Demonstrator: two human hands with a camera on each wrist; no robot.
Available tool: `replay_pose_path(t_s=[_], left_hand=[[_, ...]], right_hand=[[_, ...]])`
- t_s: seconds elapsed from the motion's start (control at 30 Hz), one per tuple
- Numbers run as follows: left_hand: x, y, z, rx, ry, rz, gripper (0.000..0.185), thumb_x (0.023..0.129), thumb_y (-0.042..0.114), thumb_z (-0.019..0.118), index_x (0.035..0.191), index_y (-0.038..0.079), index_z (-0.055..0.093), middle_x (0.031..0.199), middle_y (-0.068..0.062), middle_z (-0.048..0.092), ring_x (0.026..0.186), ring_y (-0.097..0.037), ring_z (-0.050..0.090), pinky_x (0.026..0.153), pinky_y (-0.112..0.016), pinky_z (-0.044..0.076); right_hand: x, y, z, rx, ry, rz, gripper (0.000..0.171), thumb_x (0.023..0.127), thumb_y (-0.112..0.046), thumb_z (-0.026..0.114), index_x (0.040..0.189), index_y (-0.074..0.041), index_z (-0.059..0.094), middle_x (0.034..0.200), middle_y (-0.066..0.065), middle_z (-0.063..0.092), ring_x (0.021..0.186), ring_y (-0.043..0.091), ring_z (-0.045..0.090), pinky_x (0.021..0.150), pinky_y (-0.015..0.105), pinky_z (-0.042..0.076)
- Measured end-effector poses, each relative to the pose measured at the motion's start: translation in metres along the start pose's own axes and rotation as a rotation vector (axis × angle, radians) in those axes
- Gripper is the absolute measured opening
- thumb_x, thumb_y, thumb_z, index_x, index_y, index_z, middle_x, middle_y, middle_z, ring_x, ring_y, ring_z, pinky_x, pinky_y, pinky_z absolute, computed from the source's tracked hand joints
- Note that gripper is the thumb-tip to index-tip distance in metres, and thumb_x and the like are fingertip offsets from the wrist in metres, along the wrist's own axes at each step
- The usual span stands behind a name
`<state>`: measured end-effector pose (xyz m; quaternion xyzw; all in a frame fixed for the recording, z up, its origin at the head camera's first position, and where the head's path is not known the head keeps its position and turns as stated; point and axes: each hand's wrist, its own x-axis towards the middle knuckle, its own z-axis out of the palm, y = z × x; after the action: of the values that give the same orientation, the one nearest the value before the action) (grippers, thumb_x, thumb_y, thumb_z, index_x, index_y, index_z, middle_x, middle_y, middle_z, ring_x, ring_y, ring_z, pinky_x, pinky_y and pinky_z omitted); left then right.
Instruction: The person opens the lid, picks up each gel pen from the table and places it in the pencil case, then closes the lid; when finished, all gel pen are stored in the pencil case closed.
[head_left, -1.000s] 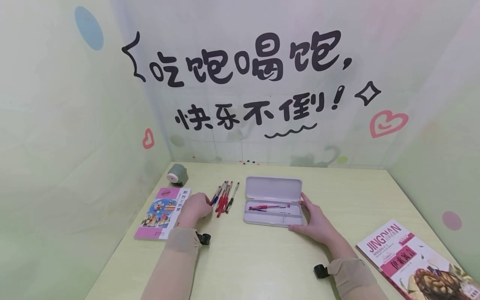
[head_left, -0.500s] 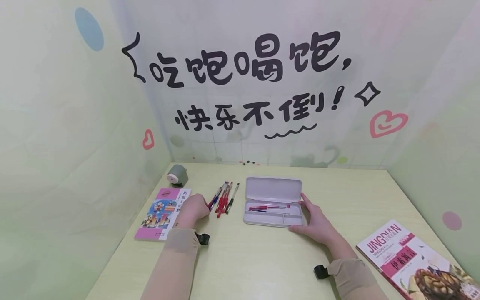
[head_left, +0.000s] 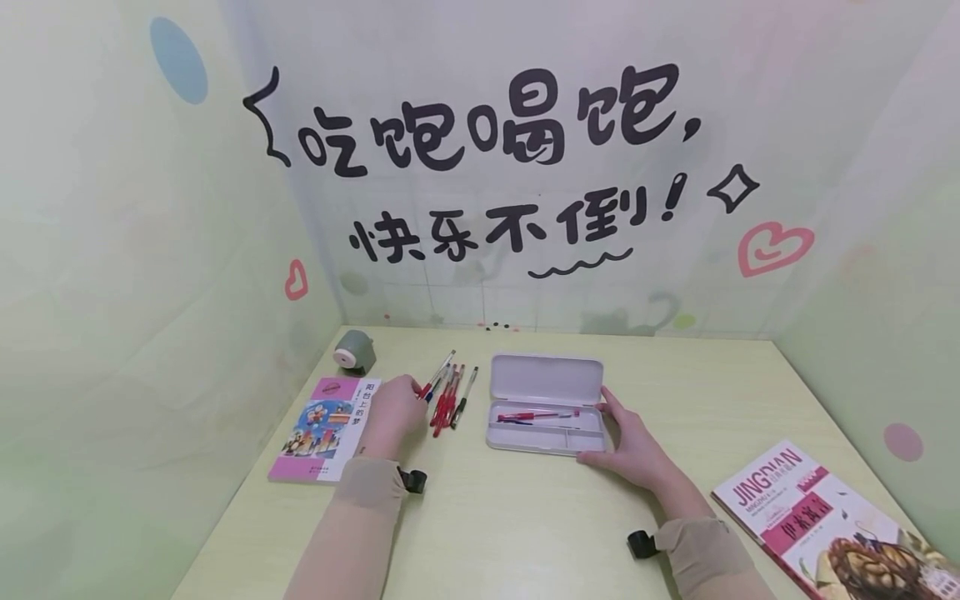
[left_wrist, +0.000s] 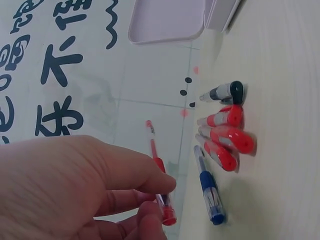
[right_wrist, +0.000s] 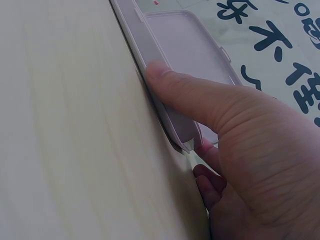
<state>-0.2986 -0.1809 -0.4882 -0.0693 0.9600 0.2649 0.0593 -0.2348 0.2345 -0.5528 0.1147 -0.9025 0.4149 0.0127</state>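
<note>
My left hand (head_left: 395, 414) pinches a red pen (left_wrist: 159, 164) between thumb and fingers, its tip end tilted up and away in the left wrist view. Beside it on the table lie several pens: a blue pen (left_wrist: 209, 192), red pens (left_wrist: 231, 138) and a black pen (left_wrist: 225, 92). A pale lilac pencil case (head_left: 547, 379) stands with its lid raised, holding a red pen (head_left: 528, 415) and another thin pen in its rear compartment. My right hand (head_left: 637, 446) grips the case's right end, the thumb (right_wrist: 172, 85) on its front edge and the fingers behind.
A grey pencil sharpener (head_left: 356, 352) stands at the back left, behind a pink and white book (head_left: 315, 429). On the right lies a magazine (head_left: 832, 525). Printed fabric walls (head_left: 480, 292) close off the table's back and sides.
My left hand has picked a red pen up from the left of the pile and shifted slightly right with it. The right hand and the pencil case stay put.
</note>
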Motion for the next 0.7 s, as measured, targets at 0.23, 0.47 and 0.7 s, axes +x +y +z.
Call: replay_pose_path(t_s=[0.23,0.47,0.7], left_hand=[[-0.01,0.026,0.008,-0.087,0.107,0.139,0.024,0.101,0.014,0.073,0.124,0.007,0.075,0.108,-0.009,0.078,0.088,-0.021,0.071,0.076,-0.036,0.062],[-0.017,0.048,0.03,-0.07,0.176,0.327,0.028,0.102,0.014,0.075,0.13,0.013,0.079,0.124,-0.011,0.076,0.111,-0.027,0.073,0.095,-0.044,0.065],[-0.026,0.067,0.052,0.023,0.158,0.497,0.021,0.102,0.015,0.076,0.122,0.012,0.082,0.121,-0.011,0.078,0.115,-0.03,0.074,0.102,-0.049,0.063]], right_hand=[[-0.001,0.0,0.001,0.002,0.001,0.001,0.134,0.08,-0.039,0.1,0.175,-0.001,0.015,0.162,0.026,0.055,0.158,0.052,0.038,0.131,0.077,0.023],[-0.003,-0.001,0.001,0.001,0.003,0.005,0.134,0.08,-0.038,0.1,0.175,-0.001,0.014,0.163,0.026,0.055,0.158,0.053,0.037,0.131,0.077,0.022],[-0.003,-0.003,0.003,0.021,0.004,0.008,0.133,0.079,-0.037,0.1,0.175,-0.001,0.015,0.163,0.027,0.054,0.159,0.053,0.037,0.132,0.076,0.02]])
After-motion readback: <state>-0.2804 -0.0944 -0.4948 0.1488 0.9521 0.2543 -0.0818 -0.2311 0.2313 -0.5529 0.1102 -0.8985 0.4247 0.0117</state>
